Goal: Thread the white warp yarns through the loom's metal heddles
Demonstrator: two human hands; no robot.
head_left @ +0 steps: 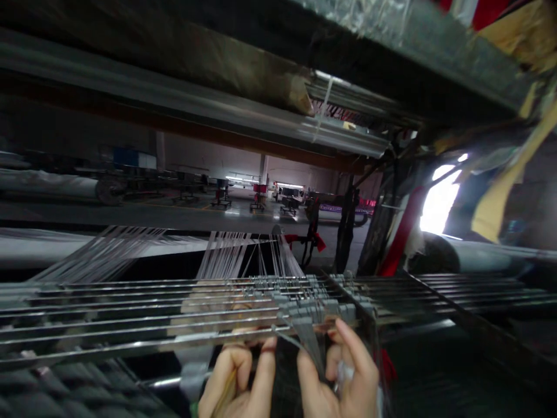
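My right hand [342, 377] is closed around a bundle of grey threads [310, 342]. The bundle comes down from a cluster of thin metal drop wires [304, 305] strung on the bars, and one finger reaches up beside them. Left of it, my left hand [239, 377] has its fingers curled just below the front metal bar [174, 342]. Its fingertips are partly hidden by the bars, so what they pinch, if anything, cannot be made out. A pale strand [287, 337] slants from the front bar toward my right thumb.
White warp threads [224, 255] fan down behind the parallel bars. A heavy beam [195, 64] crosses overhead. At the right stand a dark machine post [378, 215], a red strip [398, 244] and a hanging yellow strip [500, 197]. A large roll [47, 183] lies at the far left.
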